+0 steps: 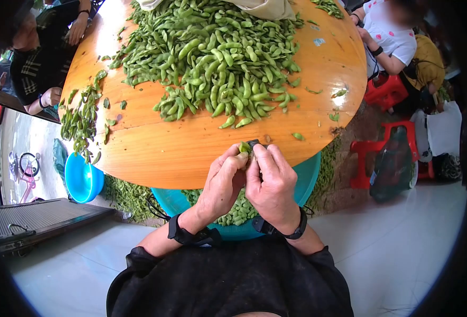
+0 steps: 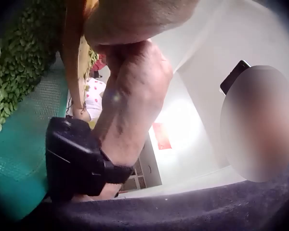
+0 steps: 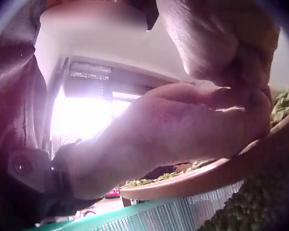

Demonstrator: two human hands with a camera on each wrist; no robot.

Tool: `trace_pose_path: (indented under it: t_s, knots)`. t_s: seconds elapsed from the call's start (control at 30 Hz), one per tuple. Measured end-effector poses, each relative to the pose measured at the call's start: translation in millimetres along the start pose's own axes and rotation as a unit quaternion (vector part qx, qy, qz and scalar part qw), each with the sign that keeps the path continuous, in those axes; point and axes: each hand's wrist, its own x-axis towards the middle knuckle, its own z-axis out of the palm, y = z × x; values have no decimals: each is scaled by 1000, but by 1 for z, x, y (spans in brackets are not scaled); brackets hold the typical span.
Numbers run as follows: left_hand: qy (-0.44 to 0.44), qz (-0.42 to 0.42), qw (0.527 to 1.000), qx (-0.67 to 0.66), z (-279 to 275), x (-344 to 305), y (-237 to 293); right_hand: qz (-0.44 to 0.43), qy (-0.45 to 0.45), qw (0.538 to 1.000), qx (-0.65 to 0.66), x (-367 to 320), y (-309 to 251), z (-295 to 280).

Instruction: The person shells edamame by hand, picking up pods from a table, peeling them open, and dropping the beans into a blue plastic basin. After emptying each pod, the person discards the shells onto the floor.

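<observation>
While the left hand (image 1: 223, 182) pinches a green soybean pod (image 1: 244, 147) just over the near edge of the table (image 1: 159, 153), the right hand (image 1: 271, 182) curls round a small dark tool (image 1: 254, 143) set against the pod's tip; what kind of tool it is cannot be told. The step looks like trimming one pod end, and the cut would call for a steady pinch and a short, firm squeeze. The pods are curved and lumpy, and the pile (image 1: 217, 53) spreads across glossy, round, orange-brown wood. Below the hands, a teal mesh basket (image 1: 310, 177) holds more pods.
</observation>
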Motion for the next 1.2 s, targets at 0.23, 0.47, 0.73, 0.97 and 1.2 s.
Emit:
trace_pose_path:
  t_s: [0.23,0.47,0.73,0.97,1.2]
  knots:
    - [31,-62,980,185,11,-11,24,35,-51,995,79,5,-1,-12]
    - [-5,-105,991,86,1,-8,29,3,-61,997,42,0,-4,-9]
    - [39,-83,994,64,-3,-9,24,-13,-53,996,65,5,-2,-9]
    - [-318,21,797,512,-3,-27,37,197,-26,977,81,5,32,-85]
    - [-69,153,699,695,-5,7,86,211,-153,939,-226,-38,96,-172]
